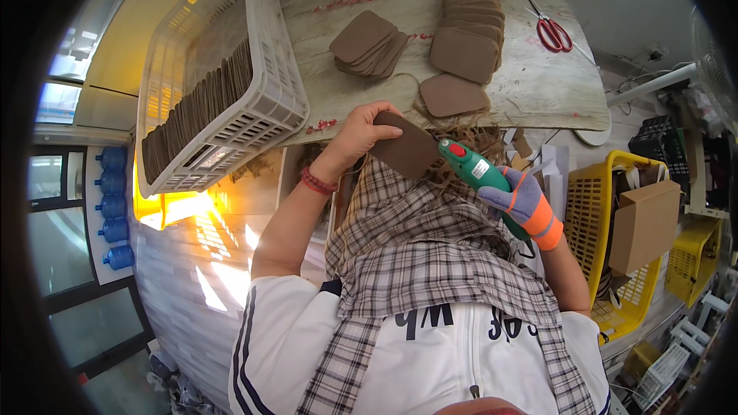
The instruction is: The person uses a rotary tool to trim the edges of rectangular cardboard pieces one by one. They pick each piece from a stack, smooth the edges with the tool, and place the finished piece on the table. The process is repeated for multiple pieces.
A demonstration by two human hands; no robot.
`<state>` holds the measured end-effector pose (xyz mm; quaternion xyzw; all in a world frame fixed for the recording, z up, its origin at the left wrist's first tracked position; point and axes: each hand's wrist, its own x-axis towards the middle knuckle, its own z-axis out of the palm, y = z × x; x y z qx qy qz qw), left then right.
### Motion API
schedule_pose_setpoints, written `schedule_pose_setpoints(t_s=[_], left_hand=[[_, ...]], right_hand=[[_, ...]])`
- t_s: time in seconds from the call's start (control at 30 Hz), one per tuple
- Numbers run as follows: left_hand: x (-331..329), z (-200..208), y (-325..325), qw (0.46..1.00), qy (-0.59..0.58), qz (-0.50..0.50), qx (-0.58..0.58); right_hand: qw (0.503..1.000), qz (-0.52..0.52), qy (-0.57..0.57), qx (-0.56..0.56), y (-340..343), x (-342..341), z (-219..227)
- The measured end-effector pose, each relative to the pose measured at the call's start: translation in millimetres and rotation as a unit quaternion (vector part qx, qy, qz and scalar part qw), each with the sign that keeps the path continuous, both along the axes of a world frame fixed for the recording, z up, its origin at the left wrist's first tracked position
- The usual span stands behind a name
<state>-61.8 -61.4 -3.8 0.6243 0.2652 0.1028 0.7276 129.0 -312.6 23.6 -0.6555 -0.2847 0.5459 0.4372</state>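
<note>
Between thumb and fingers, my bare left hand [360,135] grips a flat brown pad [407,152] with rounded corners. My right hand [524,204], in a grey and orange glove, is closed round a green handheld electric cutter [475,170] with a red button. The cutter's tip meets the pad's right edge; its blade is too small to make out. Just beyond, a single brown pad [453,95] lies at the table's near edge. Behind it stands an overlapping stack of pads [465,52], with a smaller fanned stack [367,37] to its left.
Red-handled scissors [553,35] lie at the right of the worn table [530,96]. A white plastic crate [286,104] packed with upright pads [204,100] stands left. Brown trimmings [483,138] gather below the table edge. At right, a yellow crate [582,219] holds a cardboard box [646,224].
</note>
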Motion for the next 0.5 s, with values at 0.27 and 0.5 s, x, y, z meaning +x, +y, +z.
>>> schedule_pose_setpoints(t_s=[0.27,0.5], left_hand=[[9,3,-8,0.996,0.034,-0.059,0.062],[16,8,-17,0.991,0.015,-0.093,0.095]], right_hand=[[1.0,0.013,0.015,-0.007,10,-2,4],[1.0,0.026,-0.001,0.009,21,-2,-3]])
